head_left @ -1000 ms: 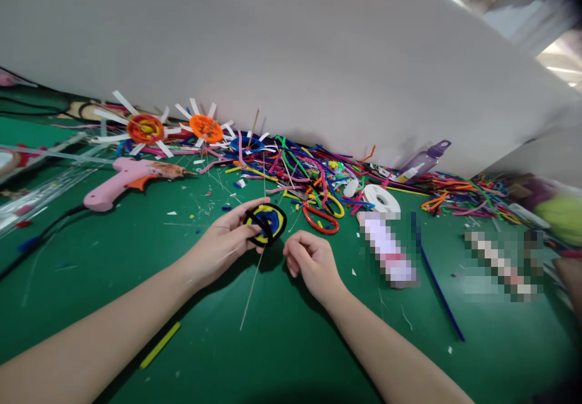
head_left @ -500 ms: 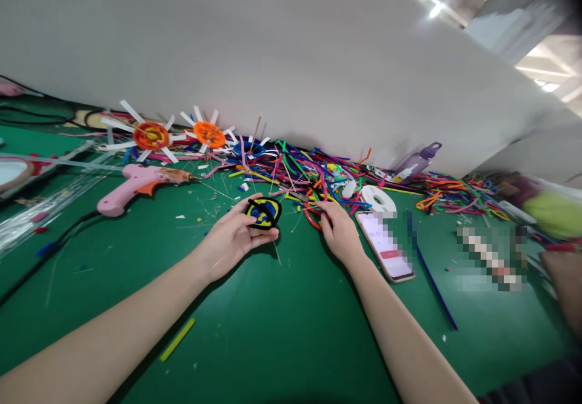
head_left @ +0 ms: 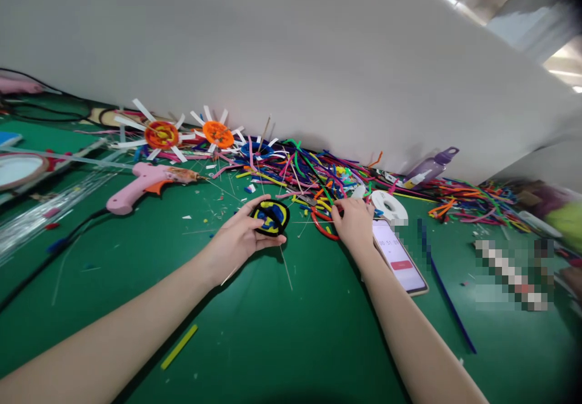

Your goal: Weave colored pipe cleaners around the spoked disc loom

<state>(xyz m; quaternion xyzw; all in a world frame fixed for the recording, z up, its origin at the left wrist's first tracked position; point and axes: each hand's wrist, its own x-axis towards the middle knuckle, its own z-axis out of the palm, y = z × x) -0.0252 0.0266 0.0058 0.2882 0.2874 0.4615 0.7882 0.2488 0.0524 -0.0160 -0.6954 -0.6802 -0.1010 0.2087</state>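
Observation:
My left hand point(head_left: 239, 234) is closed around the edge of a small round disc point(head_left: 271, 217) with a black fuzzy rim, yellow and blue filling and a black strip across it. A thin stick shows below that palm. On the right, my right hand point(head_left: 354, 222) reaches to the near edge of a heap of pipe cleaners point(head_left: 309, 167). Its fingers are curled down, and what they grip, if anything, is hidden. Just left of them lie red-handled scissors point(head_left: 324, 227), partly among the scraps.
A pink glue gun point(head_left: 136, 188) lies at left with its cord. Behind it are white-spoked orange discs point(head_left: 218, 134). A phone point(head_left: 400, 258) and a white tape roll point(head_left: 390, 207) lie right of my right hand. A purple bottle point(head_left: 431, 166) stands farther back. A yellow stick point(head_left: 179, 347) lies in front.
My right hand has moved right, away from the scissors' handles toward the tape roll. The left hand still holds the disc, now turned slightly. The whole view has shifted a little.

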